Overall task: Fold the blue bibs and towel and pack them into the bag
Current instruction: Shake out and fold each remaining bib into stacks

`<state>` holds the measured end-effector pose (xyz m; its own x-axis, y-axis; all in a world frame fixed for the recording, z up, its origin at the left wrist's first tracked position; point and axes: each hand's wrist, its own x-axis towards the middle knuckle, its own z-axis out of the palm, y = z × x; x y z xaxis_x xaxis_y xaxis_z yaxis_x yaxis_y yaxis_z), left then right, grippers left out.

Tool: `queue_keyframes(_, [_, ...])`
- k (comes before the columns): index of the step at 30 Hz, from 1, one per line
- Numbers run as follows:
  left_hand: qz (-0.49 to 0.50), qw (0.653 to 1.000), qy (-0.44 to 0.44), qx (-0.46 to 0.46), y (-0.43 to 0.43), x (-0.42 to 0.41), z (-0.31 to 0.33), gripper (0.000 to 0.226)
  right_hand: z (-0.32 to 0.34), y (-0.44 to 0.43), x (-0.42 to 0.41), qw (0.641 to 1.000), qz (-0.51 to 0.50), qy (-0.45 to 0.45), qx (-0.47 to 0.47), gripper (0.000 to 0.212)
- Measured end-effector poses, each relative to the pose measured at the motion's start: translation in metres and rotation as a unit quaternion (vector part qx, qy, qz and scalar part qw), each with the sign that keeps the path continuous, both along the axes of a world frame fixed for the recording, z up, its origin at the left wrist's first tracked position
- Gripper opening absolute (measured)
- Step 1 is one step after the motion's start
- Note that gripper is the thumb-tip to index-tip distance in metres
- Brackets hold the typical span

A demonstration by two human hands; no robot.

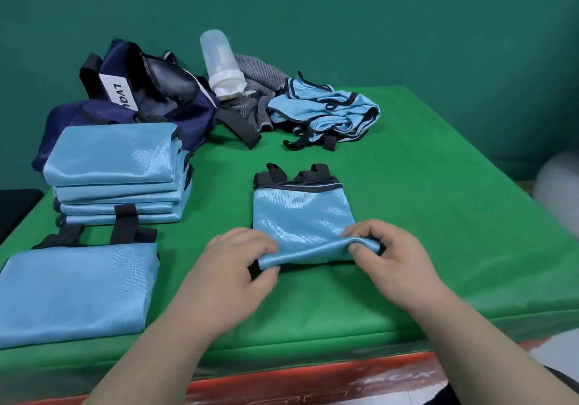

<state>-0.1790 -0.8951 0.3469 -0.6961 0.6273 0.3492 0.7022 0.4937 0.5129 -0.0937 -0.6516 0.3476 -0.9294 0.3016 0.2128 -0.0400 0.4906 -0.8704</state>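
The bib (302,216) looks thin, light, limp and slick. It would probably sag and slip unless it is taken by one edge at both corners. It lies flat on the worktop (423,191), nearer the person than the bag (150,101) and to the right of it. The left hand (238,267) pinches the left end of the bib's lifted near edge, and the right hand (385,254) pinches the right end. Both hands are closed on the cloth.
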Motion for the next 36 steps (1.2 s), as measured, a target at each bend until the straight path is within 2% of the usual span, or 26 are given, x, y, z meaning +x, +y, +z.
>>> queue_keyframes(4, [0.01, 0.993, -0.085, 0.083, 0.001, -0.001, 0.012, 0.02, 0.006, 0.0, -0.002, 0.998, -0.01, 0.021, -0.05, 0.007])
queue_keyframes(9, [0.038, 0.981, -0.14, 0.129, 0.007, 0.0, 0.018, 0.012, 0.007, 0.006, -0.008, 0.994, -0.027, 0.035, -0.097, 0.032])
queue_keyframes(14, [0.033, 0.966, -0.193, 0.168, 0.009, 0.004, 0.019, 0.024, 0.013, 0.008, -0.008, 0.989, -0.027, 0.062, -0.133, 0.037])
queue_keyframes(22, [0.027, 0.94, -0.262, 0.215, -0.003, 0.011, 0.023, 0.026, 0.021, -0.001, 0.001, 0.984, -0.012, 0.077, -0.161, 0.038])
queue_keyframes(25, [0.064, 0.944, -0.257, 0.199, -0.005, 0.015, 0.025, 0.025, 0.022, -0.005, -0.002, 0.988, -0.023, 0.063, -0.138, 0.034])
queue_keyframes(29, [0.142, 0.963, -0.193, 0.125, 0.0, 0.01, 0.03, 0.006, 0.022, -0.011, -0.014, 0.994, -0.077, 0.027, -0.067, 0.019])
queue_keyframes(36, [0.208, 0.961, -0.17, 0.072, 0.014, -0.011, 0.029, 0.007, 0.017, -0.01, -0.039, 0.989, -0.127, -0.041, 0.064, 0.008])
